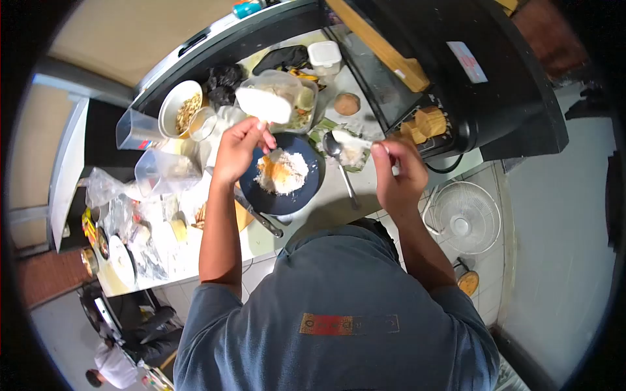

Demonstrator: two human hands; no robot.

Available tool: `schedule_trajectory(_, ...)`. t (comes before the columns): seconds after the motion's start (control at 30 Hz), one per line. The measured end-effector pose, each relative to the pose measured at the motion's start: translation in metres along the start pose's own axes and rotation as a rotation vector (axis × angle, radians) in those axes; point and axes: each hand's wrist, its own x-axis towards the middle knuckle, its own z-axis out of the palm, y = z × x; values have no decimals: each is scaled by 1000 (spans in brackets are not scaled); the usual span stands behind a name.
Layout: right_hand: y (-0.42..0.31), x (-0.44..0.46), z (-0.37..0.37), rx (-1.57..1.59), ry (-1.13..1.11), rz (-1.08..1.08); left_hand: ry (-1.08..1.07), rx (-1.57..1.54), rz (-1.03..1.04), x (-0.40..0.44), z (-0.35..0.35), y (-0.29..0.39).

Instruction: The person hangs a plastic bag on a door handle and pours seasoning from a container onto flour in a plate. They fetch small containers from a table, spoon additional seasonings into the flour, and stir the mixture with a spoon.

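Observation:
My left hand (pixel 242 148) pinches the edge of a white flat piece (pixel 264 105) that looks like a lid, held over the far rim of a dark plate (pixel 312 189). On that plate lies a heap of white powder or grains (pixel 291 173) with an orange-yellow powder (pixel 276 172) on it. My right hand (pixel 401 171) is closed on the end of a small white spoon (pixel 352 140), to the right of the plate. Under it are a metal spoon (pixel 349 182) and a green leaf (pixel 321 132) with pale food. A knife (pixel 257 214) lies left of the plate.
Behind the plate stand a clear container of vegetables (pixel 304 101), a round brown item (pixel 347 103) and a white-lidded tub (pixel 325 57). A white bowl (pixel 180 109) and plastic jugs (pixel 166 173) stand left. A black oven (pixel 482 85) is right, a fan (pixel 462 218) below.

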Motion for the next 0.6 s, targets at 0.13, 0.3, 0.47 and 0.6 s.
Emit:
schedule_trajectory(0.13,-18,21,32,20,-114,-144,36,25,79,-63,-4,-26)
schedule_trajectory(0.3,-22,13,73,-11,-364,-264,133,85,92,-125,7,-32)
schedule_trajectory(0.47,-30,-7,93,-217,-577,-387,164,188,111,-156,9,-34)
schedule_trajectory(0.6,-30,-21,102,-257,-605,-399,179,248,145,-168,9,-26)
